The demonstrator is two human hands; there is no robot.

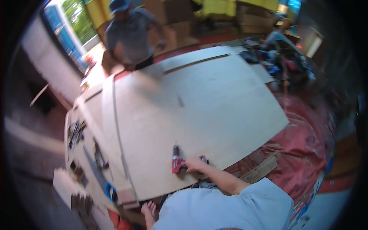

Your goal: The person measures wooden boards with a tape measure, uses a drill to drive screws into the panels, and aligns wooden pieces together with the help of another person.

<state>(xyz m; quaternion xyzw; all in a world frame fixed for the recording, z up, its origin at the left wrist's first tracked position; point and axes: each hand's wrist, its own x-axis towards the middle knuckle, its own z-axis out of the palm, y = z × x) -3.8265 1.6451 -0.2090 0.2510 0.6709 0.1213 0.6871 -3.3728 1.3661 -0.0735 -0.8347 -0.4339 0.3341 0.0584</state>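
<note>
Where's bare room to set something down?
Panel, right half: between the batten and the right hand, which grips the drill. Smaller patch: between drill and the long strip on the left. Crowded: left of that strip, with saw and tools; also the pile past the far right corner.

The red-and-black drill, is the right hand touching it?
Touching: the head view shows the right hand gripping the red-and-black drill by its handle.

The drill (177, 165) in the right hand (194, 165) has a plastic-looking body; the panel (214, 111) beneath is smooth, matt wood. Right of that hand lies glossy, wrinkled plastic-looking sheeting (303, 140). Beyond the left hand (148, 209), the saw blade (96, 170) looks metal.
</note>
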